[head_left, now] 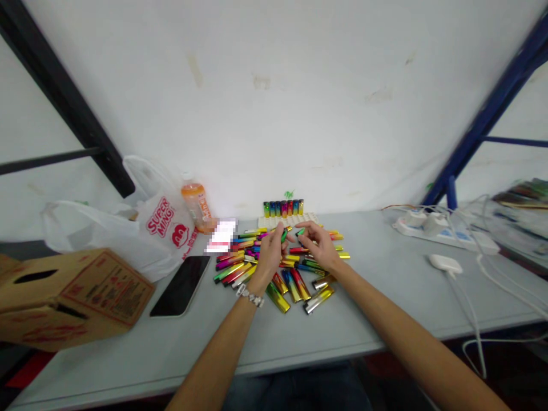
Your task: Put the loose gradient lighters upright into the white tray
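our two bare forearms (398, 319) lie nearest, reaching in over the near edge of the grey table (342, 339), a silvery bracelet (250, 295) on the left wrist. our left hand (272, 250) is curled around a green lighter (284, 234), thumb uppermost; our right hand (319, 242), just to its right, pinches a small green piece (300, 232) between thumb and forefinger. what that piece is, we cannot tell.

beneath and around our hands we have many shiny lighters (278, 298) lying flat in a loose spread, in gold, red, blue, green and pink. on the far side, by the wall (274, 114), a short row of lighters (283, 208) stands upright at a white rack (310, 218).

to our left are a dark-screened phone (182, 285), a cardboard box (103, 291), a white plastic bag (166, 222) with red lettering and, farther back, an orange-capped bottle (197, 205). to our right a white power strip (449, 235) with plugs lies far back, and a white adapter (445, 264) with its cable sits nearer.
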The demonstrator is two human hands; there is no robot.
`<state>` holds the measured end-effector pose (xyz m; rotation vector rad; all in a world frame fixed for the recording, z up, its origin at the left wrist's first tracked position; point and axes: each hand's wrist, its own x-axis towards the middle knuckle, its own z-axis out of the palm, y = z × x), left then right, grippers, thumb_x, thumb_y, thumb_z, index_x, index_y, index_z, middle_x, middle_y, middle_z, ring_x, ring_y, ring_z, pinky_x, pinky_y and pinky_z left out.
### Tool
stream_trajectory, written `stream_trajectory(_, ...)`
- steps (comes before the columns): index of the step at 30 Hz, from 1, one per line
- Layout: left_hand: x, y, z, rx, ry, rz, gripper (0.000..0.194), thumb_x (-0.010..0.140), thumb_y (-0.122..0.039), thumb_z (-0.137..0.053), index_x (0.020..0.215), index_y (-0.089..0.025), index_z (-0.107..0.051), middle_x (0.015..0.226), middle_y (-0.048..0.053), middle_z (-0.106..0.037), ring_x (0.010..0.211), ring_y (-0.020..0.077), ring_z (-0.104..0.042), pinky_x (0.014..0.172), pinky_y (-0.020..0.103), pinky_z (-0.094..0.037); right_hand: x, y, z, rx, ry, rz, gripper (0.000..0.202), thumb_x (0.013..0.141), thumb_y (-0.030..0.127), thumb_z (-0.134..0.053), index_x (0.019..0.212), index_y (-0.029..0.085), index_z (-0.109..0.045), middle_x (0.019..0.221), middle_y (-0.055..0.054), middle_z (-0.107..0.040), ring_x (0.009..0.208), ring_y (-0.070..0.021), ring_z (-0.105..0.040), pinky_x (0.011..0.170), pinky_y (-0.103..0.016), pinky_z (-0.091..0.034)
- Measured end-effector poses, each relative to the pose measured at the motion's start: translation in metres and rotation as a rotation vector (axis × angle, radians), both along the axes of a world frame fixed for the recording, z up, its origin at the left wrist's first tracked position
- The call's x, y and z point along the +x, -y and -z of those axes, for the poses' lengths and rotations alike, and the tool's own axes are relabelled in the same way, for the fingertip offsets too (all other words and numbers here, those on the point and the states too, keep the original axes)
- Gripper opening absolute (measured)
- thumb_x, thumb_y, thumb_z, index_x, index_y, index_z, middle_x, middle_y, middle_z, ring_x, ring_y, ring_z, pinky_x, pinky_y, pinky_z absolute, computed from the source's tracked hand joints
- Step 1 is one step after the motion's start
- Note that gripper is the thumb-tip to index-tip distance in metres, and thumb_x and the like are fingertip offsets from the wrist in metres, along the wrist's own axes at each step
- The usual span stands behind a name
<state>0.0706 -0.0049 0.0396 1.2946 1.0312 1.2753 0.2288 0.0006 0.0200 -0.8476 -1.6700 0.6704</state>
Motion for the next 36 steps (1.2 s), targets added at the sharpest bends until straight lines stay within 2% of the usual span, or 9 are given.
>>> stream_trajectory(3,0.001,0.002,-0.002,0.054,-0.025,-0.099,0.053,0.087,-0.061,-0.046,0.057,-0.018,-0.054,0.044,-0.006,-0.035,0.040,0.0081,-0.033,0.044,0.023,-0.027,-0.004,0.001,0.003,-0.054,0.049,-0.024,0.029,0.092,0.043,-0.056,0.100,0.017,-0.064,0.059,0.006,-0.041,0.053,-0.0114,-0.036,0.052,-0.026,-0.029)
stream_trajectory(6,0.004,0.002,-0.003,0.136,-0.045,-0.204,0.049,0.089,-0.046,-0.044,0.049,-0.018,-0.049,0.048,-0.002,-0.044,0.047,0.0092,-0.039,0.048,0.022,-0.031,-0.009,0.005,0.005,-0.087,0.095,-0.072,0.031,0.092,0.047,-0.056,0.091,0.017,-0.065,0.058,0.005,-0.044,0.051,-0.0112,-0.036,0.051,-0.026,-0.028)
stream_trajectory(10,0.008,0.002,-0.004,0.115,-0.011,-0.222,0.040,0.085,-0.033,-0.042,0.048,-0.018,-0.048,0.049,-0.002,-0.045,0.049,0.0097,-0.041,0.050,0.022,-0.033,-0.013,0.007,0.005,-0.100,0.121,-0.095,0.034,0.091,0.050,-0.055,0.089,0.017,-0.064,0.060,0.003,-0.049,0.052,-0.0111,-0.037,0.052,-0.026,-0.028)
stream_trajectory(15,0.009,0.004,-0.004,-0.029,0.166,-0.145,0.047,0.087,-0.050,-0.044,0.054,-0.018,-0.050,0.046,-0.005,-0.037,0.045,0.0090,-0.037,0.049,0.021,-0.034,-0.014,0.008,0.003,-0.131,0.103,-0.093,0.036,0.090,0.052,-0.055,0.089,0.017,-0.065,0.059,0.003,-0.050,0.051,-0.0111,-0.036,0.050,-0.025,-0.027)
stream_trajectory(18,0.008,0.004,-0.003,-0.053,0.180,-0.110,0.055,0.088,-0.058,-0.041,0.052,-0.018,-0.051,0.044,-0.004,-0.036,0.044,0.0097,-0.038,0.048,0.022,-0.034,-0.014,0.009,0.002,-0.138,0.107,-0.087,0.037,0.089,0.054,-0.056,0.089,0.018,-0.066,0.059,0.002,-0.052,0.052,-0.0122,-0.040,0.051,-0.025,-0.030)
stream_trajectory(24,0.009,-0.004,0.004,0.010,0.031,-0.225,0.039,0.083,-0.036,-0.047,0.048,-0.018,-0.047,0.047,-0.003,-0.042,0.046,0.0087,-0.036,0.046,0.022,-0.028,-0.013,0.008,0.003,-0.099,0.105,-0.084,0.035,0.091,0.051,-0.054,0.091,0.018,-0.066,0.057,0.004,-0.046,0.052,-0.0120,-0.040,0.051,-0.025,-0.030)
stream_trajectory(27,0.009,-0.005,0.004,0.027,0.039,-0.229,0.035,0.082,-0.034,-0.049,0.051,-0.017,-0.048,0.050,-0.003,-0.044,0.049,0.0089,-0.039,0.048,0.021,-0.030,-0.014,0.009,0.003,-0.066,0.090,-0.084,0.031,0.091,0.047,-0.057,0.099,0.018,-0.064,0.056,0.006,-0.041,0.050,-0.0110,-0.036,0.050,-0.025,-0.027)
stream_trajectory(31,0.010,-0.004,0.005,-0.019,0.189,-0.146,0.039,0.085,-0.051,-0.051,0.065,-0.018,-0.053,0.061,-0.002,-0.054,0.057,0.0117,-0.050,0.053,0.022,-0.040,-0.022,0.009,0.002,-0.061,-0.017,-0.037,0.033,0.088,0.045,-0.063,0.108,0.019,-0.061,0.060,0.007,-0.044,0.051,-0.0108,-0.039,0.049,-0.024,-0.030)
stream_trajectory(36,0.015,-0.003,0.009,0.004,0.236,-0.031,0.051,0.086,-0.067,-0.047,0.069,-0.019,-0.052,0.061,-0.002,-0.052,0.060,0.0129,-0.051,0.057,0.023,-0.043,-0.030,0.004,0.001,-0.097,-0.172,0.076,0.030,0.083,0.048,-0.068,0.095,0.020,-0.064,0.068,0.002,-0.055,0.057,-0.0126,-0.052,0.054,-0.026,-0.042)
